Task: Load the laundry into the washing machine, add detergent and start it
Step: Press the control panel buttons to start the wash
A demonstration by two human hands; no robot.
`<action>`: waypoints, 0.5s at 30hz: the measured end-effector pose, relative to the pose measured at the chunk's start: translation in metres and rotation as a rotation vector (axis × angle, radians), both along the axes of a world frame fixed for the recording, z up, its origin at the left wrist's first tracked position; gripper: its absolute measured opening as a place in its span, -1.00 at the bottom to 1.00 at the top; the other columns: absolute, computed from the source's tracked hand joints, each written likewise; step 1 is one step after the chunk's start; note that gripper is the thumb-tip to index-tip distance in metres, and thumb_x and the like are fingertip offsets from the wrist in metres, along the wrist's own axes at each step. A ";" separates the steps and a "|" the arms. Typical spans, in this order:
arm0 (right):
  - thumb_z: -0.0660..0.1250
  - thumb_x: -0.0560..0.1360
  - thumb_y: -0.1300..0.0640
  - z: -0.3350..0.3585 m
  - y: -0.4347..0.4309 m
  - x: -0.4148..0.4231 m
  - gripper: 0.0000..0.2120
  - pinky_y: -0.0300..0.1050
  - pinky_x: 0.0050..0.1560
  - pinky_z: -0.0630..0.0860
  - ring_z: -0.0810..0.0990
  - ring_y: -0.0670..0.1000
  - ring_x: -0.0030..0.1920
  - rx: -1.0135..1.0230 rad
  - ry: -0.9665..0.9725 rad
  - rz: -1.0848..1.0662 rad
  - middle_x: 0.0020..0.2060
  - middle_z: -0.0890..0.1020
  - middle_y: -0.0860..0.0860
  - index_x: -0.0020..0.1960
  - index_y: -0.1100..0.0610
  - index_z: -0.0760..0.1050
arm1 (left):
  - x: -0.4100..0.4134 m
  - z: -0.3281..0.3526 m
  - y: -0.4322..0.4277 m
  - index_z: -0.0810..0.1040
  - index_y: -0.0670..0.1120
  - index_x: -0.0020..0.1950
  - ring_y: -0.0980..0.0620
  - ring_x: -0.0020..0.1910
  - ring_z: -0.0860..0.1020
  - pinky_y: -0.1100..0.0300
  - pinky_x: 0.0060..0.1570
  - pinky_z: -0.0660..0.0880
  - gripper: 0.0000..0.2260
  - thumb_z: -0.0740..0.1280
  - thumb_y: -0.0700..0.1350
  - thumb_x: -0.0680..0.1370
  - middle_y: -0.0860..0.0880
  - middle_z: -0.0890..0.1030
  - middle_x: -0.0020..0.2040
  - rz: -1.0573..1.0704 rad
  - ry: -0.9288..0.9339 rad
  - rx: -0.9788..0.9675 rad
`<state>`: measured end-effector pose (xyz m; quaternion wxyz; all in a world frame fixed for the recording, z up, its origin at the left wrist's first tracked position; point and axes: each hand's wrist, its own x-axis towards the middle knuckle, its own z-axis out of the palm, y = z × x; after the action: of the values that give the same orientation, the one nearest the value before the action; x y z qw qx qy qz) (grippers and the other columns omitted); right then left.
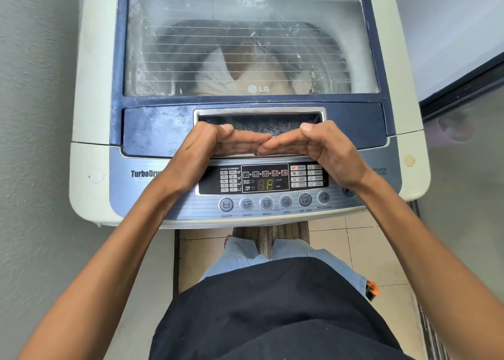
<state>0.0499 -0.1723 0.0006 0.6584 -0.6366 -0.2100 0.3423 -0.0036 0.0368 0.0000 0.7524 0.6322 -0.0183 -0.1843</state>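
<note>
A top-loading washing machine (90,92) with a blue-framed glass lid (191,13) stands in front of me, lid down. Through the cloudy glass I see light-coloured laundry (218,73) in the drum. My left hand (210,147) and my right hand (319,147) lie side by side over the lid's front edge, below the recessed handle (259,122). Their fingers are straight and point toward each other, fingertips nearly meeting. Neither hand holds anything. The control panel (261,179) beneath my wrists is lit and its display shows an F. A row of round buttons (272,202) runs below it.
A plain wall runs close along the left. A dark-framed glass door (463,141) stands at the right. Below are a tiled floor (368,250) and a striped mat (272,237) under my feet.
</note>
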 end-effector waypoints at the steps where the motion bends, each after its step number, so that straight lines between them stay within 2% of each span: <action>1: -0.04 0.54 0.12 0.000 0.000 0.000 -0.54 0.00 0.24 0.44 0.59 0.21 0.13 -0.001 -0.001 0.000 0.03 0.62 0.29 0.10 0.40 0.51 | 0.000 -0.001 0.000 0.58 -0.14 0.04 0.08 0.06 0.62 0.39 0.04 0.45 -0.58 -0.05 -0.12 0.49 0.06 0.70 -0.08 -0.004 0.001 -0.002; 7: -0.08 0.55 0.16 0.000 0.001 0.000 -0.54 0.01 0.23 0.45 0.59 0.21 0.12 -0.011 -0.012 -0.010 0.03 0.62 0.30 0.12 0.40 0.50 | 0.001 -0.002 0.001 0.58 -0.13 0.02 0.10 0.06 0.62 0.38 0.04 0.45 -0.59 -0.05 -0.13 0.50 0.08 0.69 -0.07 -0.016 -0.019 -0.003; 12: 0.00 0.53 0.07 -0.001 0.001 0.000 -0.54 0.01 0.24 0.44 0.58 0.22 0.13 0.013 0.005 0.000 0.03 0.63 0.27 0.10 0.38 0.52 | 0.002 -0.004 0.002 0.58 -0.14 0.07 0.03 0.10 0.61 0.32 0.09 0.46 -0.60 -0.03 -0.11 0.51 0.04 0.69 -0.04 -0.025 -0.029 -0.002; 15: -0.01 0.54 0.11 0.000 0.001 0.000 -0.56 -0.01 0.22 0.45 0.59 0.21 0.12 0.003 -0.001 -0.004 0.03 0.63 0.26 0.08 0.36 0.53 | 0.002 -0.004 0.003 0.57 -0.14 0.09 0.03 0.12 0.60 0.31 0.11 0.46 -0.62 0.03 -0.05 0.50 0.05 0.69 -0.02 -0.030 -0.031 0.002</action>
<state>0.0504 -0.1713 0.0005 0.6599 -0.6363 -0.2094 0.3404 -0.0019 0.0394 -0.0042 0.7485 0.6354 -0.0393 -0.1855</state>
